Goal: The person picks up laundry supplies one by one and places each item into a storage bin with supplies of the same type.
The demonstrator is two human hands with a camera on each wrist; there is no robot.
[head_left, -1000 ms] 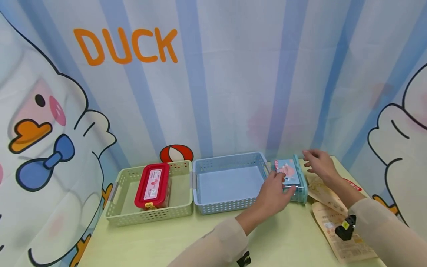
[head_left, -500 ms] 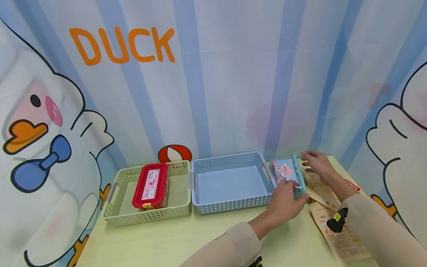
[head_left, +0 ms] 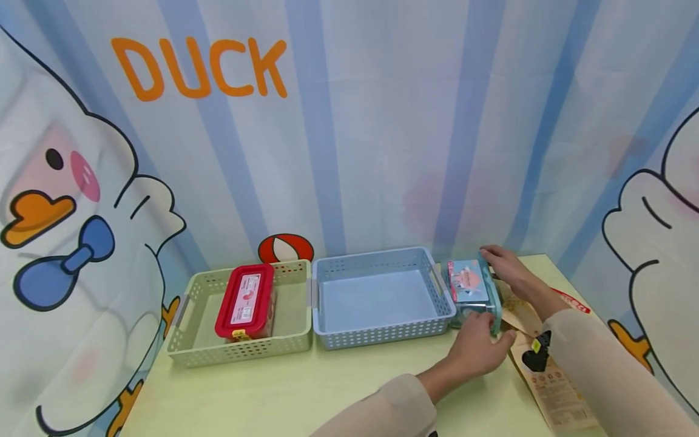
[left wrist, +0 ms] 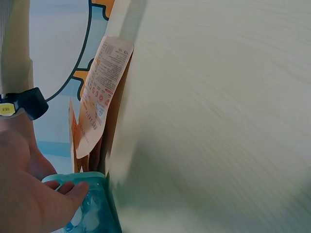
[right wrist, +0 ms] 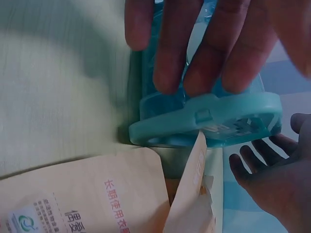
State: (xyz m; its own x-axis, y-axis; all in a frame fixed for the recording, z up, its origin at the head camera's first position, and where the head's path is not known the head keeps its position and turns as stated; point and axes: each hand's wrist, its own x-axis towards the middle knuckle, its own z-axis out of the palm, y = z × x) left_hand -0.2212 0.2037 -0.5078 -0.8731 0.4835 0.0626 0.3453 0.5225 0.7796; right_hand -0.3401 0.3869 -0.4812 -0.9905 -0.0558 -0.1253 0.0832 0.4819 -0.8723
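A clear teal plastic container (head_left: pixel 474 312) with a pink-and-blue label (head_left: pixel 468 280) lies on its side, its teal lid (head_left: pixel 491 291) facing right. My left hand (head_left: pixel 477 347) is at the container's near end, fingers before its wall and thumb beside the lid's near corner. At the far end, my right hand (head_left: pixel 509 270) has its fingertips at the lid's far edge. Around the container in the right wrist view, fingers are loosely extended and not closed round the lid (right wrist: pixel 209 119). Firm contact cannot be told. Kraft-paper packets (head_left: pixel 557 388) lie beneath my right forearm.
A blue perforated basket (head_left: pixel 377 337) stands left of the container. Beside it, a green basket (head_left: pixel 246 355) holds a red-lidded container (head_left: pixel 247 300). A curtain (head_left: pixel 377 121) printed with ducks hangs behind the pale table (head_left: pixel 273 406).
My left hand has moved from the container's label side to its near end. My right hand has moved left to the lid's far edge. Both baskets stay put.
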